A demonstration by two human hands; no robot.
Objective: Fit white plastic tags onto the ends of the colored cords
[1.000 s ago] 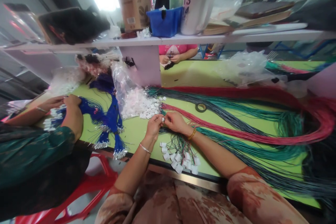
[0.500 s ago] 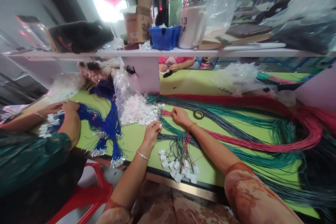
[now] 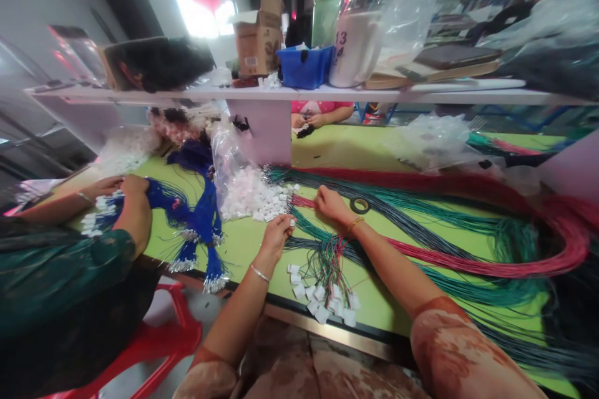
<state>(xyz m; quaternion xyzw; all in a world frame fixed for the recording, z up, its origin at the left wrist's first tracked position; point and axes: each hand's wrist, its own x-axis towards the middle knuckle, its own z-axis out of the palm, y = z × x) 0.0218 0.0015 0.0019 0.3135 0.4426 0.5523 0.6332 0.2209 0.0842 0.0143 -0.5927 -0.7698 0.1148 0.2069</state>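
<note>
My left hand (image 3: 277,235) pinches a small white connector housing (image 3: 292,222) at the fingertips, just in front of a heap of loose white housings (image 3: 253,194). My right hand (image 3: 330,201) is closed over the red wires (image 3: 304,201), near their left ends. Whether it grips one wire or several is hidden under the fingers. Green wires (image 3: 304,222) and dark grey wires (image 3: 299,243) lie below the red ones. Closer to me sits a cluster of wired white connectors (image 3: 322,300), their red, green and dark leads fanning up toward my right forearm.
A black tape roll (image 3: 360,205) lies right of my right hand. Long wire bundles (image 3: 486,266) cover the right side. A co-worker's hands (image 3: 128,186) work at the left by blue wires (image 3: 213,224). A shelf (image 3: 299,95) crosses above, holding a blue bin (image 3: 304,67) and a mug.
The whole view has shifted slightly, so things appear a little further right. Both my hands keep nearly the same place and closed pose over the wires and housing.
</note>
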